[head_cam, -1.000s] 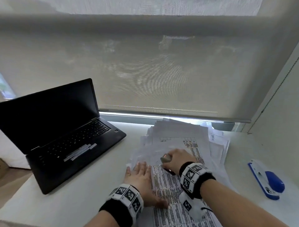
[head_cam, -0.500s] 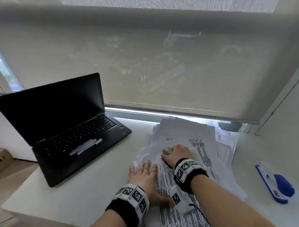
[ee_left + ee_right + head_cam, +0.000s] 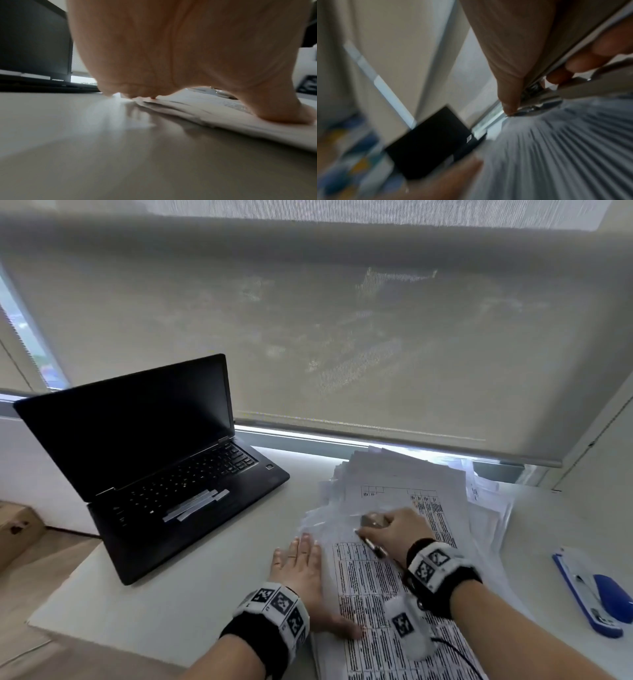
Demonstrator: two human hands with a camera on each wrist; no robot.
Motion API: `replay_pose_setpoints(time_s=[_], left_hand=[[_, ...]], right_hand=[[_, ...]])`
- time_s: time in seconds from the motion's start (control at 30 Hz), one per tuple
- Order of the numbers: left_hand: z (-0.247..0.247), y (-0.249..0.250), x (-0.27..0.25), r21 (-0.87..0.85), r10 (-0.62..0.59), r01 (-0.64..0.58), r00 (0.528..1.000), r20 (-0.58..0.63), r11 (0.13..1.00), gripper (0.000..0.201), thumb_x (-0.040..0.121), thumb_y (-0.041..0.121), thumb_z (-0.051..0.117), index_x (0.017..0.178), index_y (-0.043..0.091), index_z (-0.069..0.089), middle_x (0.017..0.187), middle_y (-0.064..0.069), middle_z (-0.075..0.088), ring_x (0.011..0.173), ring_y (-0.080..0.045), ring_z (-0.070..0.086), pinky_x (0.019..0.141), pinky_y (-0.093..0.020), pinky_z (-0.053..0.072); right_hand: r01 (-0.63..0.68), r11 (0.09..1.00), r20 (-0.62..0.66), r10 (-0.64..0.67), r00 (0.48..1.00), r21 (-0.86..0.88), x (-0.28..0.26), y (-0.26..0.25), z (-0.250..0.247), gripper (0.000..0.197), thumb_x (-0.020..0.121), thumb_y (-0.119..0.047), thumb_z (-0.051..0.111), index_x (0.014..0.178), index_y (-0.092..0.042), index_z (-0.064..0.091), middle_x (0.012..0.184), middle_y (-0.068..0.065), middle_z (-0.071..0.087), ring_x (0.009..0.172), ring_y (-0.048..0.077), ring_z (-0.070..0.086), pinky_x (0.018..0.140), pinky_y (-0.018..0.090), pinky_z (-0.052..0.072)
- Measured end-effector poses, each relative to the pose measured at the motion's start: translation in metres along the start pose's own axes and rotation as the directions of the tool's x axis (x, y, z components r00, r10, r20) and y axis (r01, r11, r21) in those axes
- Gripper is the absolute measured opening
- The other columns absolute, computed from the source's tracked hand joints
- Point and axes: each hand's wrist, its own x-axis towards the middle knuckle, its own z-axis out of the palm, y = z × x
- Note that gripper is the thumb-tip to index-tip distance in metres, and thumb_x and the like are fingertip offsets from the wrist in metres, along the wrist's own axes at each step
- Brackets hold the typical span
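A stack of printed sheets [image 3: 370, 587] with dense table text lies on the white table [image 3: 171, 604], on top of a looser pile of papers [image 3: 411, 474]. My left hand [image 3: 301, 570] lies flat with straight fingers across the stack's left edge, thumb pressing on the top sheet [image 3: 257, 121]. My right hand [image 3: 397, 530] rests on the upper part of the sheet and grips a small grey metal tool [image 3: 369, 521]. The blurred right wrist view shows the tool's chrome parts [image 3: 539, 105] between thumb and fingers. A thin pen-like object [image 3: 375, 546] shows under that hand.
An open black laptop [image 3: 154, 457] with a dark screen stands at the left. A blue and white stapler [image 3: 599, 594] lies at the right edge. A lowered roller blind [image 3: 342, 354] covers the window behind. A cardboard box [image 3: 17, 525] sits on the floor, far left.
The head camera has shifted. My right hand has moved slightly over the sheet with the tool. My left hand stays flat on the stack's edge.
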Motion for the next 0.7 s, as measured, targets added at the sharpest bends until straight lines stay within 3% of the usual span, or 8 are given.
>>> replay_pose_setpoints(time_s=[0.1, 0.23, 0.33, 0.53, 0.7], left_hand=[[0.002, 0.002, 0.002, 0.033, -0.026, 0.025, 0.999, 0.023, 0.999, 0.153, 0.047, 0.098, 0.051, 0.149, 0.012, -0.025, 0.157, -0.005, -0.032, 0.146, -0.023, -0.025, 0.120, -0.050, -0.010], [0.003, 0.004, 0.004, 0.048, -0.050, 0.049, 0.999, 0.017, 0.998, 0.152, 0.049, 0.096, 0.053, 0.150, 0.012, -0.023, 0.159, -0.006, -0.028, 0.147, -0.023, -0.022, 0.119, -0.052, -0.008], [0.004, 0.003, 0.008, 0.051, -0.062, 0.061, 0.998, 0.023, 0.997, 0.145, 0.058, 0.090, 0.056, 0.151, 0.012, -0.022, 0.159, -0.006, -0.027, 0.147, -0.023, -0.022, 0.119, -0.053, -0.010], [0.001, 0.000, 0.010, 0.063, -0.050, 0.047, 0.998, 0.047, 0.997, 0.136, 0.068, 0.081, 0.059, 0.150, 0.011, -0.023, 0.159, -0.007, -0.028, 0.147, -0.024, -0.023, 0.117, -0.054, -0.011], [0.003, -0.001, 0.013, 0.039, -0.046, 0.045, 0.998, 0.050, 0.998, 0.123, 0.079, 0.069, 0.060, 0.152, 0.010, -0.020, 0.160, -0.009, -0.024, 0.148, -0.026, -0.020, 0.117, -0.053, -0.009]], right_hand=[[0.056, 0.969, 0.097, -0.033, 0.995, -0.242, -0.009, -0.017, 0.017, 0.036, 0.073, -0.053, 0.072, 0.091, -0.022, 0.068, 0.082, -0.008, 0.068, 0.073, 0.008, 0.064, 0.071, 0.025, 0.054], [0.080, 0.919, 0.076, -0.055, 0.996, -0.386, -0.013, -0.046, 0.027, 0.034, 0.082, -0.047, 0.063, 0.098, -0.017, 0.062, 0.099, 0.000, 0.066, 0.089, 0.018, 0.063, 0.080, 0.031, 0.052], [0.058, 0.909, 0.043, -0.044, 0.998, -0.414, -0.010, -0.058, 0.029, 0.032, 0.081, -0.044, 0.065, 0.094, -0.016, 0.057, 0.103, 0.003, 0.066, 0.083, 0.021, 0.059, 0.071, 0.028, 0.045], [0.013, 0.920, -0.016, -0.022, 1.000, -0.393, -0.016, -0.050, 0.036, 0.036, 0.084, -0.044, 0.065, 0.104, -0.014, 0.060, 0.105, 0.004, 0.065, 0.094, 0.021, 0.063, 0.074, 0.029, 0.045], [0.002, 0.944, -0.042, -0.016, 0.999, -0.329, -0.010, -0.053, 0.045, 0.031, 0.084, -0.044, 0.066, 0.093, -0.015, 0.061, 0.100, 0.006, 0.068, 0.080, 0.021, 0.059, 0.071, 0.028, 0.047]])
